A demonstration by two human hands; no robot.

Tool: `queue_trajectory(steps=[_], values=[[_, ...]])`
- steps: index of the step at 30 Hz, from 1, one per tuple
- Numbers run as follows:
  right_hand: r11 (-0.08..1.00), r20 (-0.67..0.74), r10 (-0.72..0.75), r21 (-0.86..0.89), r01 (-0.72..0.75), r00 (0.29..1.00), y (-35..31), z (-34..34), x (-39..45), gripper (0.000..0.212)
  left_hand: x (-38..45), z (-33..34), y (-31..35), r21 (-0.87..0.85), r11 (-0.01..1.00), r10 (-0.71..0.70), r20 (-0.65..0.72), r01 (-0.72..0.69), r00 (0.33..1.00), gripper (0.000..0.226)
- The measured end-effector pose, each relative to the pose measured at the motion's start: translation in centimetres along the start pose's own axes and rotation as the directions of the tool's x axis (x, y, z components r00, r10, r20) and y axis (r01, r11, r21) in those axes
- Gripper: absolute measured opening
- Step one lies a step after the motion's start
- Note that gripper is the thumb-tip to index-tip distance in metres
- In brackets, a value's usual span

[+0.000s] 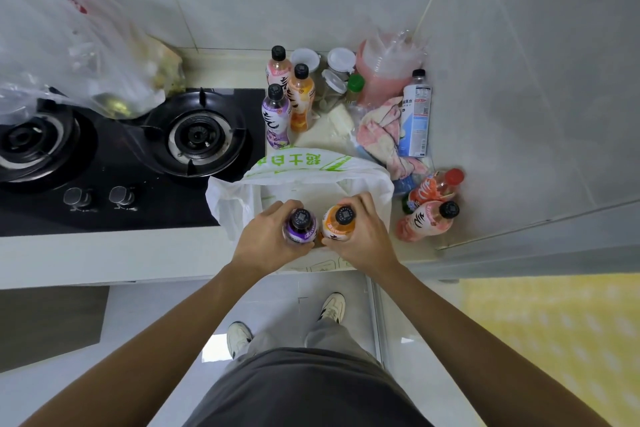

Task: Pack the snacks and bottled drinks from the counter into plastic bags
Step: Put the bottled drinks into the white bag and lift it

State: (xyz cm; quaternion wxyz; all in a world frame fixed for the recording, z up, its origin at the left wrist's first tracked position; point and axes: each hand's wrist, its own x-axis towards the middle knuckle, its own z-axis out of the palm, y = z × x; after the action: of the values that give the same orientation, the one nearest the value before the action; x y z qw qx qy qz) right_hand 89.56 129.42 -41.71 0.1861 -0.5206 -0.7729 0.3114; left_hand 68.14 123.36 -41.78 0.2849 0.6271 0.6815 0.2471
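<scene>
"Right, what have the hands got?"

"Left hand has its grip clamped round a purple bottle, upright, cap up. Just to its right, the right hand grips an orange bottle the same way. The two bottles stand side by side, nearly touching."

"And the bag?"

"The white plastic bag lies open on the table directly beyond and under both grips. Whether the bottle bases already rest inside it I can't quite tell; the hands hide that."

"So how to do it well?"

"Lower both straight down, keep them upright, and set them against the bag's near wall so they don't topple. Release one grip at a time."

"What's left?"

"Beyond the left grip, three bottles stand by the stove. Right of the right grip, a pink bottle and a red-capped one lie on their sides, with a blue-and-white bottle farther back."
</scene>
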Motion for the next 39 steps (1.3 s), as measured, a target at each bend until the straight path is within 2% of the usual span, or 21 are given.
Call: queue_trajectory(steps=[5,10,12,18,21,26,31,33,35,39], values=[[0.999,0.034,0.032,0.022,-0.033,0.999,-0.4,-0.2,-0.4,0.072,-0.5,-0.2,0.3,-0.014,1.0,0.0,0.046,0.001,0.999,0.07],[0.997,0.089,0.045,0.056,-0.05,0.995,-1.0,-1.6,-0.9,0.096,-0.6,-0.6,0.4,-0.047,0.999,0.008,0.071,-0.004,0.997,0.084],[0.997,0.103,0.044,0.055,-0.05,0.994,-1.3,-2.9,-1.2,0.099,-0.3,-1.3,1.0,-0.08,0.996,0.034,0.063,-0.028,0.997,0.087],[1.0,0.016,0.016,0.003,-0.016,1.0,-1.2,-7.2,-1.2,0.082,3.2,-3.1,4.2,-0.146,0.972,0.189,0.031,-0.182,0.982,0.071],[0.994,-0.056,-0.026,-0.106,0.02,0.998,-0.6,-8.9,-0.8,0.069,5.8,-3.2,6.2,-0.108,0.96,0.263,0.042,-0.257,0.964,0.066],[0.956,-0.201,-0.039,-0.294,-0.022,0.979,0.6,-11.0,-0.1,0.047,9.7,-2.6,9.8,0.015,0.934,0.354,0.096,-0.357,0.93,0.057],[0.926,-0.335,0.036,-0.343,-0.157,0.942,2.5,-11.9,-1.3,0.05,13.1,0.1,14.7,0.063,0.892,0.429,0.198,-0.448,0.881,0.053],[0.912,-0.331,0.067,-0.363,-0.192,0.941,3.6,-12.1,-1.8,0.054,14.6,1.8,16.6,0.08,0.889,0.417,0.263,-0.451,0.87,0.054],[0.907,-0.291,0.181,-0.319,-0.273,0.939,4.0,-12.4,-2.2,0.06,15.8,3.5,18.2,0.09,0.889,0.399,0.333,-0.45,0.854,0.052],[0.916,-0.302,0.269,-0.214,-0.34,0.915,4.9,-12.2,-2.7,0.04,17.4,6.7,19.8,0.118,0.871,0.39,0.424,-0.476,0.818,0.048]])
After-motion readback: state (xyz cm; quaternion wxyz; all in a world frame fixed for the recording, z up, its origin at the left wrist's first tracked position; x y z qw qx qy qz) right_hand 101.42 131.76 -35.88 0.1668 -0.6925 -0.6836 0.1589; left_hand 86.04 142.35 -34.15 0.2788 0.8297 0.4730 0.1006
